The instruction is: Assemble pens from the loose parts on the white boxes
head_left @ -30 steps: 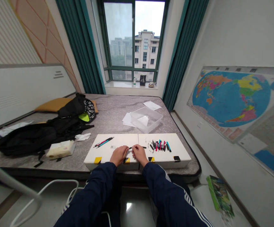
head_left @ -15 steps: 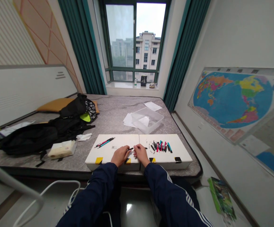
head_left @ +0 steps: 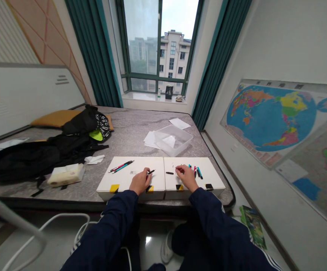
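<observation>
My left hand (head_left: 140, 181) grips a short black pen part (head_left: 151, 172), its tip sticking out beyond the fingers above the left half of the white box surface (head_left: 149, 162). Over the right half, my right hand (head_left: 188, 178) has thumb and fingertips pinched together; what is between them is too small to make out. It partly covers a group of black, red and teal pen parts (head_left: 199, 173). A loose black pen piece (head_left: 169, 173) lies between the hands. Several whole pens (head_left: 122, 166) lie side by side at the left.
Behind the boxes stand a clear plastic tub (head_left: 177, 146) and white papers (head_left: 151, 140). A tissue pack (head_left: 66, 175), a crumpled tissue (head_left: 95, 159) and a black backpack (head_left: 25, 158) lie left on the grey mattress (head_left: 126, 128). A white cable (head_left: 64, 215) hangs at lower left.
My hands have moved apart. The right one went right to the pen parts, while the left keeps the black pen part. The camera view has shifted slightly.
</observation>
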Demonstrator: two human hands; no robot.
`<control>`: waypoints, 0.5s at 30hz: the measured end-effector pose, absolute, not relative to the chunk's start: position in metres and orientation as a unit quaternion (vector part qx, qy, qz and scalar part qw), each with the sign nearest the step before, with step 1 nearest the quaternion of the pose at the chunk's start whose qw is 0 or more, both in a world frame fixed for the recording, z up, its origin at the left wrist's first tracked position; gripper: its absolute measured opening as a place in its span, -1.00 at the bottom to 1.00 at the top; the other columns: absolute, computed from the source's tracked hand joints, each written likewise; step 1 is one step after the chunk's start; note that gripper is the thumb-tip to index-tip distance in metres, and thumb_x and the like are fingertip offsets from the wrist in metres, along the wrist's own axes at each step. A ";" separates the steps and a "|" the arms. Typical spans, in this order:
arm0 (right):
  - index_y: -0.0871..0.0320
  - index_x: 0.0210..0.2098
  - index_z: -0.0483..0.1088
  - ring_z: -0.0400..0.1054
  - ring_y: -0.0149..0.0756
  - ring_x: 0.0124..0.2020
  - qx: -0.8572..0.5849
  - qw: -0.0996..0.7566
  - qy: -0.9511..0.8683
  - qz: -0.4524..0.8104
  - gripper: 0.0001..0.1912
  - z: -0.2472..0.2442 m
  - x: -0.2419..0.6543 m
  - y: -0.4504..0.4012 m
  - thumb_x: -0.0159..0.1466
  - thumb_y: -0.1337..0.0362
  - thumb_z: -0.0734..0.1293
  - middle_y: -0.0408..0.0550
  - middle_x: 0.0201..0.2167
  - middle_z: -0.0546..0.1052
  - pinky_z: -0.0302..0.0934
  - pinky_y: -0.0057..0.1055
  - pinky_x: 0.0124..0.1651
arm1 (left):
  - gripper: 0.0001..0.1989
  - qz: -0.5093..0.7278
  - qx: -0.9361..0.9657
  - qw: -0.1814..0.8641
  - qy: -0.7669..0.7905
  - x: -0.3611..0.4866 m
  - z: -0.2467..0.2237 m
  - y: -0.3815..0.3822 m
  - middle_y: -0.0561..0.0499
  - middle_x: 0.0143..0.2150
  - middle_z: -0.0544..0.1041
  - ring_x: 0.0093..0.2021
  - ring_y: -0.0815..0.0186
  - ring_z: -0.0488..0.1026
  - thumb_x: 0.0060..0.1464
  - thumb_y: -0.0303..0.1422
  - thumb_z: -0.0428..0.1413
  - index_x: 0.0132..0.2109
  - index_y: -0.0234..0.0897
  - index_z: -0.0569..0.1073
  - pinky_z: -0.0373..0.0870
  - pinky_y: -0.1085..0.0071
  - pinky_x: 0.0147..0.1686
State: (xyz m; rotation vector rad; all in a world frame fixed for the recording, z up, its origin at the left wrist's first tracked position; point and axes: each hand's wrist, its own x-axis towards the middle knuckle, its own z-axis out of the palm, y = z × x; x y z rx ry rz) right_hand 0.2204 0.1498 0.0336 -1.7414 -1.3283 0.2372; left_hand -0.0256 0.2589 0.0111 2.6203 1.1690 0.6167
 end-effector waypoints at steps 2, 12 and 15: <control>0.19 -0.27 0.56 0.44 -0.24 -0.32 -0.755 0.379 -0.532 0.054 -0.78 0.042 0.259 0.141 0.17 0.29 0.28 0.05 -0.30 0.59 0.28 -0.33 -0.13 | -0.73 0.211 0.887 0.105 0.398 -0.026 0.011 0.259 -0.02 -0.32 0.54 -0.32 0.22 0.51 0.28 -0.21 -0.14 0.02 -0.20 0.28 0.27 0.41 -0.35; 0.19 -0.25 0.61 0.44 -0.13 -0.12 -0.809 0.175 -0.561 0.007 -0.76 0.039 0.323 0.167 0.18 0.32 0.31 0.12 -0.21 0.59 0.18 -0.37 -0.01 | -0.74 0.219 0.882 0.115 0.400 -0.029 0.012 0.260 -0.03 -0.31 0.56 -0.32 0.21 0.51 0.28 -0.23 -0.16 -0.01 -0.18 0.31 0.28 0.41 -0.35; 0.18 -0.25 0.61 0.42 -0.12 -0.11 -0.819 0.171 -0.548 -0.014 -0.76 0.034 0.323 0.180 0.17 0.31 0.32 0.15 -0.20 0.58 0.17 -0.33 0.02 | -0.74 0.219 0.881 0.118 0.402 -0.028 0.014 0.260 -0.04 -0.31 0.55 -0.33 0.21 0.51 0.28 -0.23 -0.17 -0.02 -0.18 0.32 0.28 0.40 -0.35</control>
